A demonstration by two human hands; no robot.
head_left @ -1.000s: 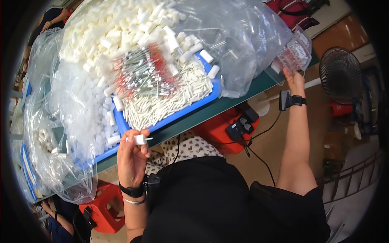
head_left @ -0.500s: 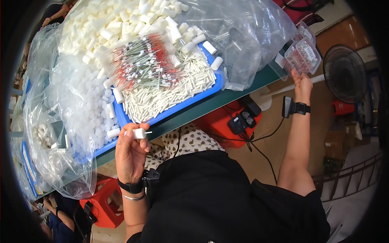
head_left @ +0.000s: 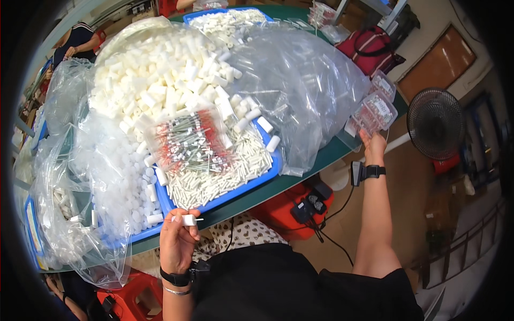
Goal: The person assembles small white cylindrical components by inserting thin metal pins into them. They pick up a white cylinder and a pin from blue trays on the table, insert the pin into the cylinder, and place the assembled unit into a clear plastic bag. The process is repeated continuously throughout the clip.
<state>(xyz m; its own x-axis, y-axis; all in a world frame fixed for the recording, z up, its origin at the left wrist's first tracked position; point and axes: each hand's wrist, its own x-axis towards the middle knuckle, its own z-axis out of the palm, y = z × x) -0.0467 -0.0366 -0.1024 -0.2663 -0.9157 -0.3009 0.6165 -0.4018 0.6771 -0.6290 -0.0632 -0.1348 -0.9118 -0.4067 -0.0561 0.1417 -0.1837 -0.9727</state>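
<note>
Between the thumb and fingers of my left hand (head_left: 179, 241) is a short white cylinder (head_left: 188, 220), with a thin white rod sticking out of its right end. That hand is just off the near edge of a blue tray (head_left: 235, 190) full of small white tubes (head_left: 214, 184). On top of the tubes lies a clear tray of red-tipped wired parts (head_left: 193, 142). My right hand (head_left: 373, 147) reaches out to the far right, its fingers extended against the near edge of a clear plastic box (head_left: 375, 113) with small parts inside.
A big heap of white cylinders (head_left: 155, 80) lies behind the tray, with translucent plastic pieces (head_left: 120, 155) to its left. Clear plastic bags (head_left: 300, 80) spread across the green table (head_left: 332, 155). A fan (head_left: 436, 123), a red stool (head_left: 289, 211) with cables and another person (head_left: 80, 43) surround it.
The view has tilted up, showing more of the table's far side. My left hand still holds the white cylinder, and my right hand remains by the clear box.
</note>
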